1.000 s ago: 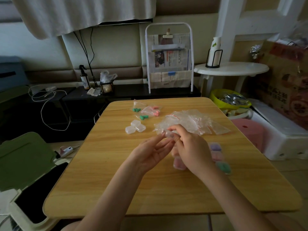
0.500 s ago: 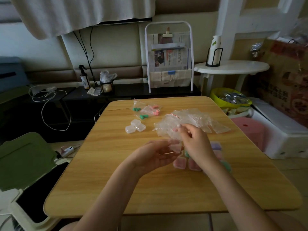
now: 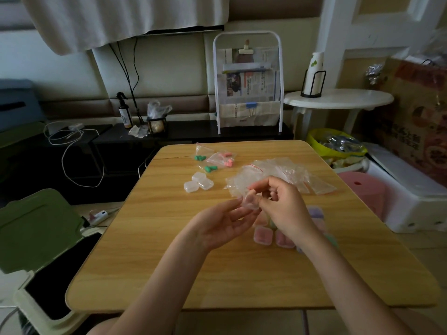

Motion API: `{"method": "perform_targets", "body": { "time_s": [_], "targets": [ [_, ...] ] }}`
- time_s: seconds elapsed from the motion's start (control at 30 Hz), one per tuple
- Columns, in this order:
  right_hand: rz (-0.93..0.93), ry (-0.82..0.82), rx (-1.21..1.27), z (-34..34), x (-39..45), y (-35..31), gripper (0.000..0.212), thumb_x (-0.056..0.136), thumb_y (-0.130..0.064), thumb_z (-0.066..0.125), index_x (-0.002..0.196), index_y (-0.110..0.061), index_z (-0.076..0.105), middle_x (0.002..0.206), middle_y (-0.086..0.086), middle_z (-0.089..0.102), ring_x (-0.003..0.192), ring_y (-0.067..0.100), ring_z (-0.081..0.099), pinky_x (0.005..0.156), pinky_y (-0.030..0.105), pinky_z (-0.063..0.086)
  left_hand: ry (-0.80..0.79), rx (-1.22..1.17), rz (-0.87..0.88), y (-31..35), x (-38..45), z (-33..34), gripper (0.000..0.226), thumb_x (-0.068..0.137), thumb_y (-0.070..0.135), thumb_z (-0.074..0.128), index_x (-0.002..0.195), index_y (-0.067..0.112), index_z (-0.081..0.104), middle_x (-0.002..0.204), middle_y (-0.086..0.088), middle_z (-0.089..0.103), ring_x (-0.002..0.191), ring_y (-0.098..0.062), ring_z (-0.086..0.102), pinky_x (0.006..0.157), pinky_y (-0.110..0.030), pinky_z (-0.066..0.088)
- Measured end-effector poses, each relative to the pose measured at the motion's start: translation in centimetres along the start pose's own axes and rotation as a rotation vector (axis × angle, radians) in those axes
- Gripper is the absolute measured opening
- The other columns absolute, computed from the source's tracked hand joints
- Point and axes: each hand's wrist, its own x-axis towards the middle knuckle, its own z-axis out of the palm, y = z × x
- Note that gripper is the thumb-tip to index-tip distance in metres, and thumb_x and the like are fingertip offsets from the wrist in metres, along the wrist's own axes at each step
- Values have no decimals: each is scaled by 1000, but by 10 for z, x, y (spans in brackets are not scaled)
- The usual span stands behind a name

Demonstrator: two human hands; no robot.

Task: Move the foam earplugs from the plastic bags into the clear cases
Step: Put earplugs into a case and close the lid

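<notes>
Above desk, both hands pinching one clear case: left hand underneath, right hand on top.

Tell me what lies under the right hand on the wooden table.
Under the right hand lie small clear plastic cases holding pink, purple and green foam earplugs. The hand and wrist cover several of them, so their number cannot be seen.

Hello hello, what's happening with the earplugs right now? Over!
Both hands, left hand and right hand, hold one clear case. Bagged earplugs wait far side. Nothing in the way.
</notes>
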Motion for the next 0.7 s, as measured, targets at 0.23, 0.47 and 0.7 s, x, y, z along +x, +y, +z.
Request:
{"method": "perform_targets", "body": {
  "time_s": [0.23,0.47,0.7],
  "targets": [
    [9,-31,-20,-1,-2,-2,14,80,-10,74,88,-21,74,85,-5,70,59,-8,57,49,10,44,-6,-11,8,1,-2,1,16,91,2,50,98,-7,61,87,-23,69,76,-27,72,75,-33,57],
    [-68,-70,-126,0,-6,-2,14,91,-6,59,88,-17,68,77,-2,68,61,6,60,53,15,46,49,-4,28,2,-4,4,15,91,4,54,92,-8,62,79,-21,70,67,-23,72,67,-28,59],
    [59,-90,261,-7,-1,-3,32,96,8,32,102,-8,59,107,4,66,84,3,59,65,14,45,166,37,73,2,0,2,11,92,1,53,93,-7,59,72,-21,70,61,-23,71,58,-26,59]
  ]
}}
